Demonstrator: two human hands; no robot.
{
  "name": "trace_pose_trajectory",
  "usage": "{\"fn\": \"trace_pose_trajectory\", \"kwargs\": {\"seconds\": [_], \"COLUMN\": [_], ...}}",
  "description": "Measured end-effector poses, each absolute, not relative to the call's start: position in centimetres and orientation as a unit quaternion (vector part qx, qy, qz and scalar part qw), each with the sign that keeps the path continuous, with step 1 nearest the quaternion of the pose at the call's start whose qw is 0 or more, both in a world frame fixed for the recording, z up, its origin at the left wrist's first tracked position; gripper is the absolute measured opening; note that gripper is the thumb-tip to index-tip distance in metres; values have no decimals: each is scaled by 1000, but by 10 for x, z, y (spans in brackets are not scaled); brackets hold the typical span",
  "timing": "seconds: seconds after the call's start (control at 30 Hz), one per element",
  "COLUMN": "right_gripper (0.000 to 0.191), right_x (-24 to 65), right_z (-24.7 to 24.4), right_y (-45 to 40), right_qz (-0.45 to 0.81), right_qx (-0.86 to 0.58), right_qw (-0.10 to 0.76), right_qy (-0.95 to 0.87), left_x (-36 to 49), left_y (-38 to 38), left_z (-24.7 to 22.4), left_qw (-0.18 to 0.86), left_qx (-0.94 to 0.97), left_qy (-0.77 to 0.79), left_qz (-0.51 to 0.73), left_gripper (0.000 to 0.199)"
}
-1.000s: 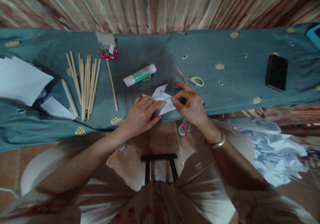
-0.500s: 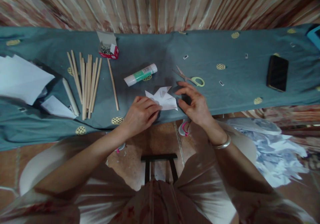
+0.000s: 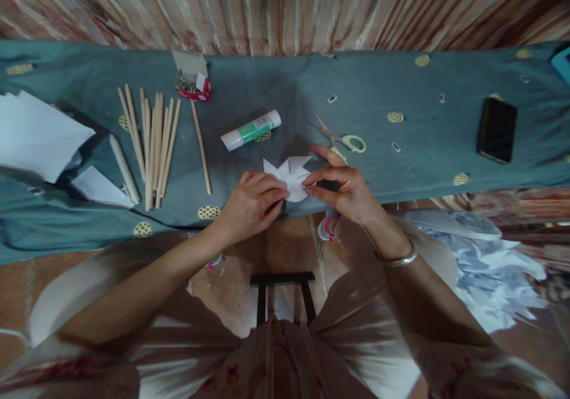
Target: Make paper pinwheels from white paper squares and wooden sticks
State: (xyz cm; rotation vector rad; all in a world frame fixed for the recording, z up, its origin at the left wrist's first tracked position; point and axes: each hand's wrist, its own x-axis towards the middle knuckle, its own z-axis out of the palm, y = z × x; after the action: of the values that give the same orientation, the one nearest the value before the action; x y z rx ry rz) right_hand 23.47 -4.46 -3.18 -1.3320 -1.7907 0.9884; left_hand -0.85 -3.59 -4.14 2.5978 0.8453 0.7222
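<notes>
A white paper pinwheel (image 3: 291, 173) with cut, pointed flaps lies near the front edge of the cloth-covered table. My left hand (image 3: 253, 205) grips its left side, thumb and fingers pressed together on the paper. My right hand (image 3: 345, 188) pinches a flap on the right side between thumb and index finger, with another finger stretched out above. Just behind my right hand lie scissors (image 3: 332, 135) with pale green handles, blades apart. A glue stick (image 3: 250, 130) with a green label rests behind the paper.
Wooden sticks (image 3: 155, 143) lie at left, one stick (image 3: 201, 149) apart. Near them are an open red box (image 3: 195, 85) of small metal pieces, a white pen-like tool (image 3: 124, 170) and paper sheets (image 3: 40, 132). A black phone (image 3: 497, 129) lies right; paper scraps (image 3: 494, 274) fill a bag below.
My right hand has moved left onto the paper and closed on its right-hand flap, which now bends inward. My left hand keeps its hold.
</notes>
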Motion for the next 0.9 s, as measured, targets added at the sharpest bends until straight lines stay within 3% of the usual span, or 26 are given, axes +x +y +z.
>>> {"fn": "trace_pose_trajectory", "kwargs": {"seconds": [0.23, 0.67, 0.9], "right_gripper": [25, 15, 7], "right_x": [238, 246, 237], "right_z": [-35, -36, -35], "right_y": [-45, -44, -45], "right_qz": [378, 402, 406], "right_qx": [-507, -489, -501], "right_qw": [318, 297, 313], "right_qy": [-706, -715, -697], "left_x": [-10, -10, -8], "left_y": [-35, -34, -35], "left_z": [-44, -45, -43], "left_qw": [165, 217, 170], "left_qx": [905, 883, 903], "left_qy": [295, 320, 300], "left_qz": [258, 267, 256], "left_gripper": [17, 18, 18]}}
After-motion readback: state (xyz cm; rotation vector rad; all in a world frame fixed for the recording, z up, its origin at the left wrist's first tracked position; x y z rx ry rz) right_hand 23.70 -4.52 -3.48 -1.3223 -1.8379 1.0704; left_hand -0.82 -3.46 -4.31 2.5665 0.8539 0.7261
